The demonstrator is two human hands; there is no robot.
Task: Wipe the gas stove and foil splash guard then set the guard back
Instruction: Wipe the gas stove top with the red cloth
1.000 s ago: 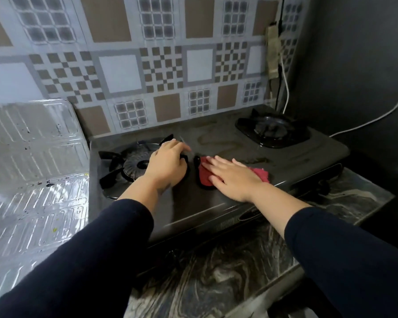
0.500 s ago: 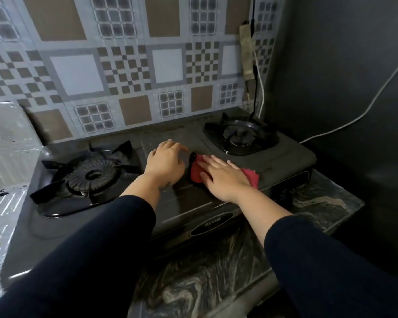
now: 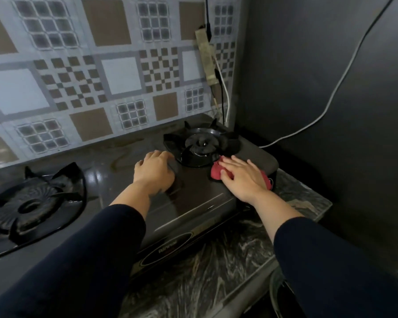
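Observation:
A dark two-burner gas stove (image 3: 193, 203) stands on a marbled counter against a tiled wall. My right hand (image 3: 244, 177) lies flat on a red cloth (image 3: 216, 172), pressing it onto the stove top just in front of the right burner (image 3: 201, 145). My left hand (image 3: 154, 173) rests on the stove top between the two burners, fingers curled down, holding nothing. The left burner (image 3: 32, 203) with its black pan support sits at the far left. The foil splash guard is out of view.
A dark wall (image 3: 319, 88) closes the right side, with a white cable (image 3: 319, 115) running across it. More cables and a taped strip (image 3: 207, 58) hang in the corner behind the right burner. The marbled counter (image 3: 216, 267) runs along the stove's front.
Both hands slid to the right along the stove top, the right one carrying the red cloth up beside the right burner. The view swung right, and the foil guard left the frame.

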